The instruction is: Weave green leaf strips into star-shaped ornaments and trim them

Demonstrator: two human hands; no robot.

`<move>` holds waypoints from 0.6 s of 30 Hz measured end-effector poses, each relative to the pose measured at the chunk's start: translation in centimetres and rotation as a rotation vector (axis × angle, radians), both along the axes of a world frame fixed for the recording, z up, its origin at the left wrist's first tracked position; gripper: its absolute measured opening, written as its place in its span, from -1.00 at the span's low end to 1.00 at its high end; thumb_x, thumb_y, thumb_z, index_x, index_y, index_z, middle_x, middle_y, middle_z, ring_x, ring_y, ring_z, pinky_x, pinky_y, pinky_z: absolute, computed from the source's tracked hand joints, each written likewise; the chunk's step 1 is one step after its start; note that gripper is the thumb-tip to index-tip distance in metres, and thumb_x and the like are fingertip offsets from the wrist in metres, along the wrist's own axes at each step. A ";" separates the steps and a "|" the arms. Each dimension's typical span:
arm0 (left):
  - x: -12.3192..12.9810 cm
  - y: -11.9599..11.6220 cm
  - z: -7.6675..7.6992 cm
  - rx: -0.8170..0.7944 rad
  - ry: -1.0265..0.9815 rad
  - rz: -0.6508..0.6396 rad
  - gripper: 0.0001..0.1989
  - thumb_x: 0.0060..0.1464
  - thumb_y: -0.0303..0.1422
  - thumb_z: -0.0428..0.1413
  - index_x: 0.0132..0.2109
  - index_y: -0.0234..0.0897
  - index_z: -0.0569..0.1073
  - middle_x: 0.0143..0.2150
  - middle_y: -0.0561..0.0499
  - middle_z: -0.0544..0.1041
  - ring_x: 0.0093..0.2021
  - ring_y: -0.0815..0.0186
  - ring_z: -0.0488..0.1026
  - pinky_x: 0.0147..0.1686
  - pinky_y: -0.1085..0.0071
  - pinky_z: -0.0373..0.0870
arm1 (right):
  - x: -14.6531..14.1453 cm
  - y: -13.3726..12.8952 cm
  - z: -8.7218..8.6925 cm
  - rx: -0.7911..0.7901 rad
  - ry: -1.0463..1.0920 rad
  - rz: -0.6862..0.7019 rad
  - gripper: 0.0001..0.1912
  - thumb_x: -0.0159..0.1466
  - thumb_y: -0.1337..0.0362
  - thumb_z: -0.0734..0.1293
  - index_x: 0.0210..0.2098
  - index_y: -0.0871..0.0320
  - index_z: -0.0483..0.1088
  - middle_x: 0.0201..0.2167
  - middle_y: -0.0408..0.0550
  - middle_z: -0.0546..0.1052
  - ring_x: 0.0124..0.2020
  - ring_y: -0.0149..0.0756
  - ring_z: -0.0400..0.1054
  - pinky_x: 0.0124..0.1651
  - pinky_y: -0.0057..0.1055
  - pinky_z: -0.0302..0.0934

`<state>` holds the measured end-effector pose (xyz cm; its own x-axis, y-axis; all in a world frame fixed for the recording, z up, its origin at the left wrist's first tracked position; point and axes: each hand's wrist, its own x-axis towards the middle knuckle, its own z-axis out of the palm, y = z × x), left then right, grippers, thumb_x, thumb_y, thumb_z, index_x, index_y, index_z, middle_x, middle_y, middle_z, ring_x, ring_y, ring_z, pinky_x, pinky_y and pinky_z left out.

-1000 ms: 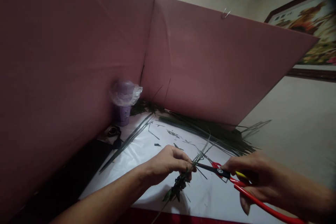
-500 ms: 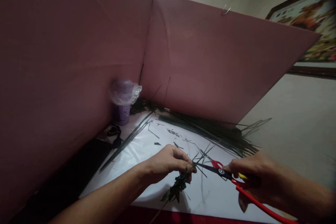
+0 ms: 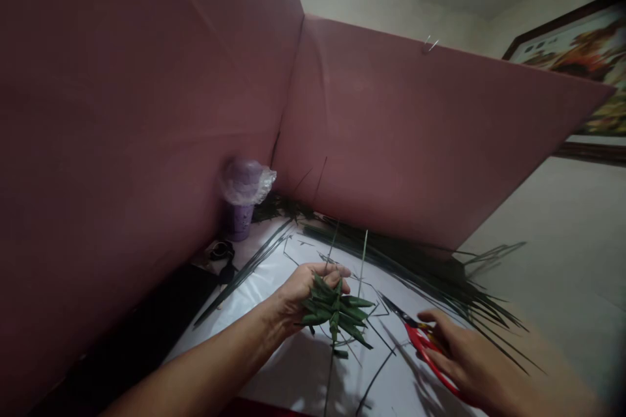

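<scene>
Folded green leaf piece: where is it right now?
In the head view, the folded green leaf piece is at the fingers of the left hand, above the white work surface, left of the red-handled scissors.

Here's the person's left hand [image 3: 310,285], nearer the purple cup [image 3: 240,221], bare through its tapering forearm [image 3: 220,355]; the right hand [image 3: 452,348], farther from it, bare too.

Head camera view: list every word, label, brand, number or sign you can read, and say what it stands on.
No text can be read.
Framed picture: dark marks at its upper left, too small to read.
Purple cup: dark marks, too blurred to tell.
Red-handled scissors: no lettering shows.
</scene>
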<state>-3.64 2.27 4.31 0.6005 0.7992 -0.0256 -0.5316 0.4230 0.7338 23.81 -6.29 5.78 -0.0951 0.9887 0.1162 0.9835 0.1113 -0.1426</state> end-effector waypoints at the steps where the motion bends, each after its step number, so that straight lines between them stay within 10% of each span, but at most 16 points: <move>1: 0.0 0.0 0.0 -0.009 -0.006 -0.006 -0.59 -0.20 -0.24 0.32 -0.24 -0.46 0.46 -0.46 -0.03 0.47 -0.53 0.41 0.40 -0.45 0.42 0.34 | -0.7 0.4 -0.8 -0.029 0.011 0.012 -0.74 0.24 0.15 0.16 -0.14 0.12 0.30 -0.48 -0.07 0.54 -0.48 -0.21 0.42 -0.42 -0.39 0.20; 13: -0.6 0.2 0.4 0.008 -0.071 -0.180 -0.64 -0.26 -0.38 0.34 -0.25 -0.43 0.48 -0.43 -0.07 0.52 -0.52 0.37 0.45 -0.46 0.44 0.34 | -4.7 2.7 -4.5 -0.084 0.094 0.051 -0.77 0.24 0.22 0.11 -0.23 0.05 0.37 -0.27 -0.03 0.51 -0.25 -0.17 0.41 -0.23 -0.34 0.20; 18: -0.6 0.4 0.1 0.029 -0.010 -0.160 -0.62 -0.18 -0.42 0.28 -0.16 -0.41 0.42 -0.44 -0.05 0.51 -0.54 0.39 0.41 -0.48 0.43 0.33 | -3.5 2.2 -3.6 -0.051 0.158 -0.073 -0.61 0.15 0.15 0.23 -0.03 0.07 0.33 -0.17 0.01 0.53 -0.22 -0.11 0.43 -0.20 -0.29 0.24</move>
